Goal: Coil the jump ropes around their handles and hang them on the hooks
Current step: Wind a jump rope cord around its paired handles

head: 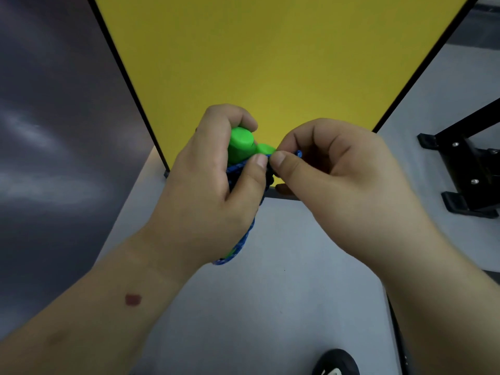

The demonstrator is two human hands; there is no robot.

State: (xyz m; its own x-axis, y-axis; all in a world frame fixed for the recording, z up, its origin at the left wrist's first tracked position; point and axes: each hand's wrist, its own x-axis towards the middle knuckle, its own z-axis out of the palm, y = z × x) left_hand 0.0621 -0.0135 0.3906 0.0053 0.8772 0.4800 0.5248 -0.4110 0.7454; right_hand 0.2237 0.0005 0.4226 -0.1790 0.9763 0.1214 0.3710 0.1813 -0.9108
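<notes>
A: While the shoe (336, 362) at the bottom edge is the closest thing to the camera, the real action is just above it. Both forearms reach in over the pale grey floor (270, 307).

B: What's the left hand (208, 190) doing?

A: It's wrapped around the green handles (242, 144), fingers curled over the top and thumb pressed against the wound blue rope (238, 166). A loop of that rope hangs out below the palm, down near the wrist.

B: And the right hand (338, 180)?

A: Right next to it, thumbs almost touching. Its thumb and forefinger pinch a short bit of the rope just beside the handles. So both hands are clamped on the same jump rope, held up in the air.

B: Anything behind?

A: A yellow panel (270, 63) with a dark frame stands right past the hands. There's a black metal stand (465, 171) off to the right, and a dark grey wall (54, 104) on the left.
</notes>
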